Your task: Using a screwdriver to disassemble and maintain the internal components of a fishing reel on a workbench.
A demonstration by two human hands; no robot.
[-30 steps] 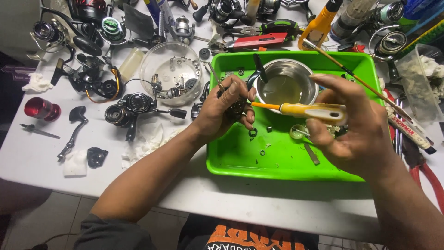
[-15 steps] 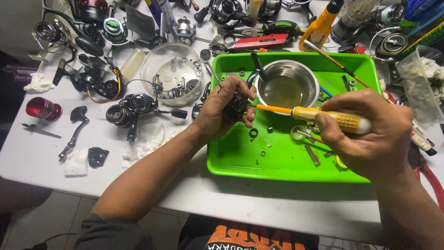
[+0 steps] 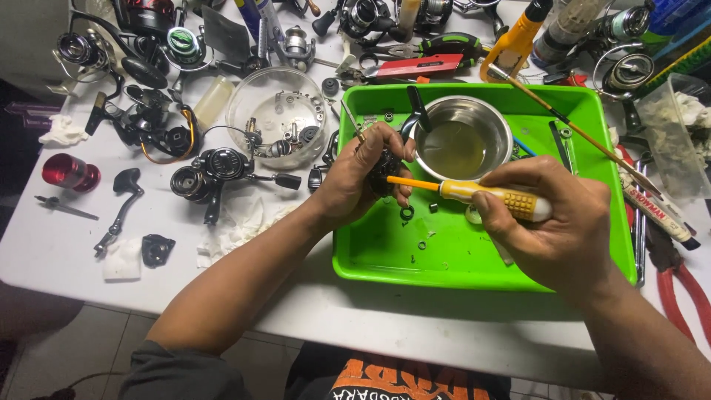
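Left hand (image 3: 363, 178) grip hiding dark reel part (image 3: 385, 167), right hand (image 3: 552, 222) clasping yellow screwdriver (image 3: 489, 196)

Repair workshop: fishing reels (image 3: 211, 169), pliers (image 3: 678, 285) crowd table (image 3: 44, 244).

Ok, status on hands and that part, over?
Left hand grips dark part over green tray. Right hand holds screwdriver, tip at part. Nothing blocking.

Small dark reel part (image 3: 383, 169) held above green tray, yellow-handled screwdriver (image 3: 474, 195) lying level, tip touching it
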